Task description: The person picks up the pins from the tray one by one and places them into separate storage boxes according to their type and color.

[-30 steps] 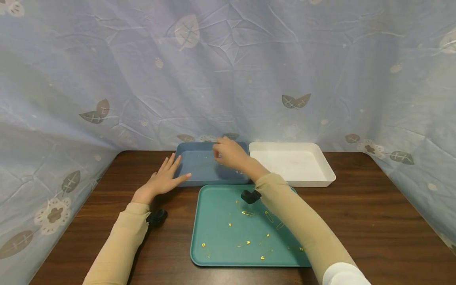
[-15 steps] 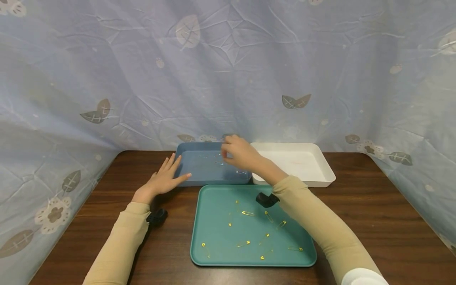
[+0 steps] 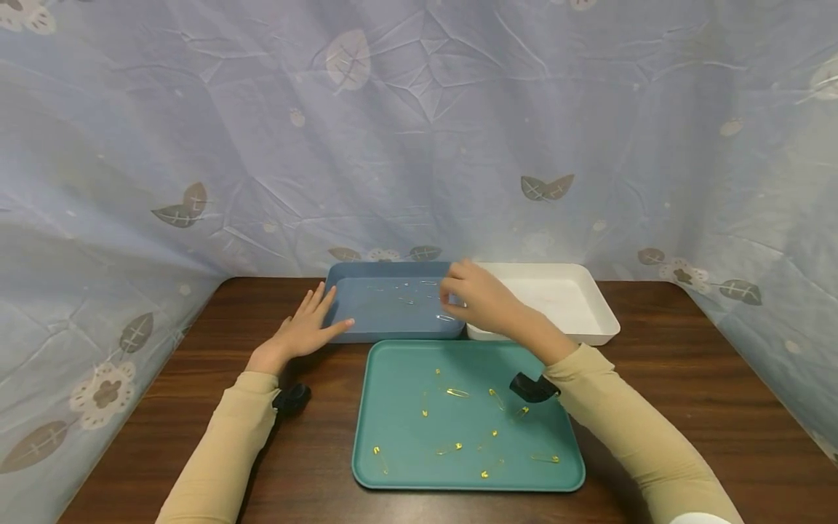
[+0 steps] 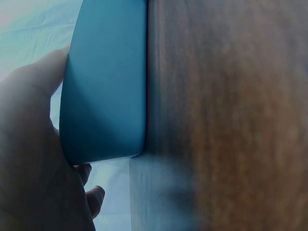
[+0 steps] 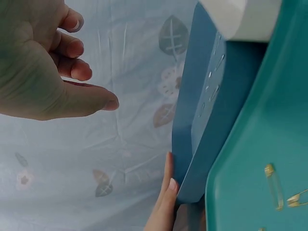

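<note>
My left hand (image 3: pixel 297 335) rests with spread, straight fingers on the left end of the blue tray (image 3: pixel 356 320); in the left wrist view the hand (image 4: pixel 29 125) lies along the tray's wall. Several silver safety pins (image 3: pixel 406 300) lie inside that tray. Above the meeting edges of the blue and white trays hovers my right hand (image 3: pixel 483 300). The right wrist view shows its fingers loosely curled, the thumb (image 5: pixel 91 98) apart from them, and nothing held. Several gold safety pins (image 3: pixel 458 393) are scattered over the teal tray (image 3: pixel 399 371) in front.
The white tray (image 3: pixel 556 298) stands right of the blue one at the back of the brown wooden table (image 3: pixel 668 378). A patterned pale blue curtain (image 3: pixel 406 145) hangs behind and along both sides.
My right hand has moved right, from over the blue tray to its right end, uncovering silver safety pins there. My left hand has kept its place on the tray.
</note>
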`<state>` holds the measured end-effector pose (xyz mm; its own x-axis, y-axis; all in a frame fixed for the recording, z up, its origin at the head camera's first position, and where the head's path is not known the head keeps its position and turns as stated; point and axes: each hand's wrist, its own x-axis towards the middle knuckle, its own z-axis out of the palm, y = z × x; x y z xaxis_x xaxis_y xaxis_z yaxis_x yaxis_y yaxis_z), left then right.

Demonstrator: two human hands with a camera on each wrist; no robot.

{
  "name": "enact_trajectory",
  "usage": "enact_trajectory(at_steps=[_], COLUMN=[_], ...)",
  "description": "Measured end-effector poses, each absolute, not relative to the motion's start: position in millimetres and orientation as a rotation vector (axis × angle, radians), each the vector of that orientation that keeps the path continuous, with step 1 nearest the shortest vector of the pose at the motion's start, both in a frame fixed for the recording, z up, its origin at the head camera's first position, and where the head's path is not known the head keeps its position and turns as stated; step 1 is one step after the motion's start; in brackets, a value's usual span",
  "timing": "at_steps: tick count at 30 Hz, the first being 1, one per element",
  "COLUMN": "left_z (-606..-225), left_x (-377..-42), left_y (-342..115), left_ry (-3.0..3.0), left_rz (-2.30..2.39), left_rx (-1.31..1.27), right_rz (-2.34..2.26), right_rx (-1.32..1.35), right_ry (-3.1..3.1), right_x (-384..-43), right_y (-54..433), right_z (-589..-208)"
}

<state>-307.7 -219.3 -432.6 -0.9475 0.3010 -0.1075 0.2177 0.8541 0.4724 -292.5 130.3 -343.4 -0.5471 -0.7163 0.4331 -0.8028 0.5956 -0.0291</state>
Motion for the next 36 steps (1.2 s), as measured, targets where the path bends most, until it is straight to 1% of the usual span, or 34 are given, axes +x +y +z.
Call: enact_trajectory(at_steps=[11, 19, 25, 36], left_z=[-435.8, -436.5, -436.0, -434.1], left_x=[-309.1, -308.3, -308.1, -307.7], left_y=[-218.9, -218.8, -219.6, -218.2], left_ry=[2.863, 2.867, 2.869, 2.888], left_rz=[0.689, 0.686, 0.680, 0.639], left_rx=[0.396, 0.384, 0.384, 0.389], right_rz=[0.385, 0.421, 0.403, 0.436], right_rx=[1.079, 0.969, 0.916, 0.735], right_ry=[-2.527, -2.532, -2.492, -2.455], right_x=[-270.3, -255.8, -254.7, -267.0], right_y=[180.1, 215.5, 240.9, 282.3], right_z=[-367.5, -377.3, -380.4, -381.5])
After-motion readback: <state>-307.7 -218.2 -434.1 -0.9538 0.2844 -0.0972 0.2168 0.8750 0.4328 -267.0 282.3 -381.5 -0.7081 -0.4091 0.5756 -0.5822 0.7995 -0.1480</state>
